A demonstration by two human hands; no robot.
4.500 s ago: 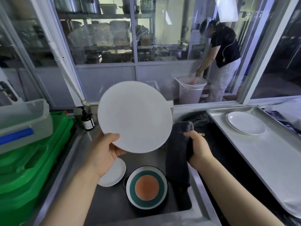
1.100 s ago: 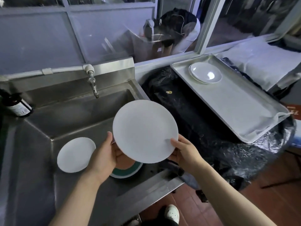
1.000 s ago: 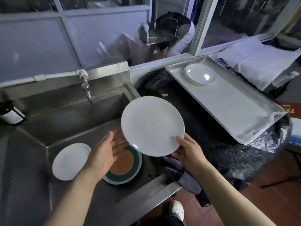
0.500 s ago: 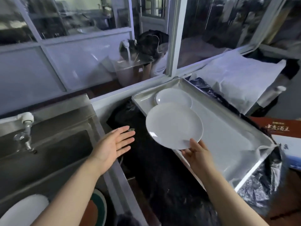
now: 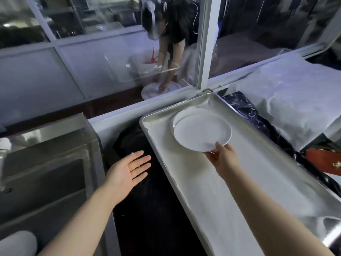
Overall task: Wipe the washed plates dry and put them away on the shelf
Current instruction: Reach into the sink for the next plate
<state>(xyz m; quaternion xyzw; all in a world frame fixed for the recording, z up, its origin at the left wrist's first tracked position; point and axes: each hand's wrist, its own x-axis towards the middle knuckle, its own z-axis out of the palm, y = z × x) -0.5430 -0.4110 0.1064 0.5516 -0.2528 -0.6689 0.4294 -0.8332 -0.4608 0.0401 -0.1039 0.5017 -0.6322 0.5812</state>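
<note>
Plate (image 5: 201,133), white and round, held by its near rim over the far end of the tray (image 5: 212,185), tilted slightly and overlapping a second plate (image 5: 180,115) that lies flat on the tray beneath it; whether the two touch cannot be told. Right hand (image 5: 222,158) pinches the near rim, thumb on top and fingers underneath. Left hand (image 5: 127,173) hangs palm up with fingers straight and together, holding nothing, above the dark sheet (image 5: 147,209) between the sink (image 5: 48,174) and the tray. Tray is a long, shallow metal pan that runs from the window frame (image 5: 204,45) toward the viewer, resting on the dark sheet. Sink is of steel, at left, with the edge of a white dish (image 5: 17,242) showing at its lower corner. White plastic sheeting (image 5: 287,97) lies right of the tray, with a red box (image 5: 324,163) near it. Beyond the glass, another person (image 5: 171,34) bends over a white bucket (image 5: 147,60).
</note>
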